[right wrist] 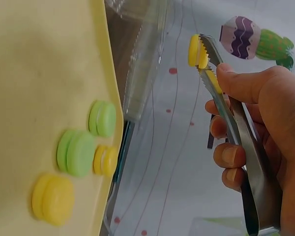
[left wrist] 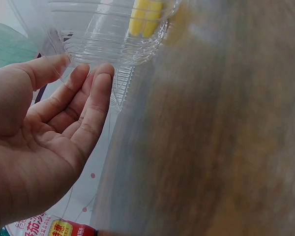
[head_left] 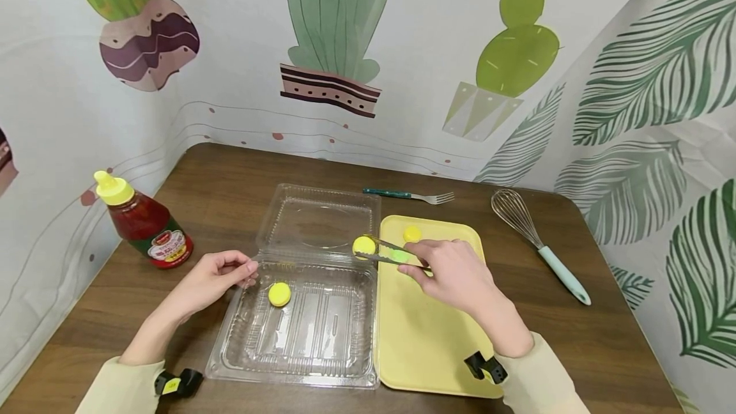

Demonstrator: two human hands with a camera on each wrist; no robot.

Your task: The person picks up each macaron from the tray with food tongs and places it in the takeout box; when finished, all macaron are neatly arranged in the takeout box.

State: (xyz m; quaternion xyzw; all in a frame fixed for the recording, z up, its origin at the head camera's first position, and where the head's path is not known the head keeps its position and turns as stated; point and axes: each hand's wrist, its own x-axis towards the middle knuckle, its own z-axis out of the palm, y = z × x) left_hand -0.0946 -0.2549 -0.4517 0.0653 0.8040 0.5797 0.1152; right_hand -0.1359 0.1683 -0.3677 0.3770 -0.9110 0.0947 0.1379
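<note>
My right hand point(head_left: 460, 273) grips metal tongs point(right wrist: 241, 142), seen closely in the right wrist view. The tong tips pinch a yellow macaron point(head_left: 363, 248) above the border between a clear plastic container point(head_left: 299, 375) and a yellow tray point(head_left: 431, 363). With its lid laid back, the container has one yellow macaron point(head_left: 279, 294) in its base. At the container's left rim, near the hinge, my left hand point(head_left: 209, 283) pinches the edge between thumb and fingertips. On the tray lie green macarons point(right wrist: 76, 152) and yellow macarons point(right wrist: 53, 199), partly hidden by my right hand in the head view.
A red sauce bottle point(head_left: 152, 229) with a yellow cap stands on the left of the wooden table point(head_left: 224, 190). Behind the tray lies a fork point(head_left: 408, 195). A whisk point(head_left: 540, 245) with a pale handle lies to the right. Patterned cloth hangs behind the table.
</note>
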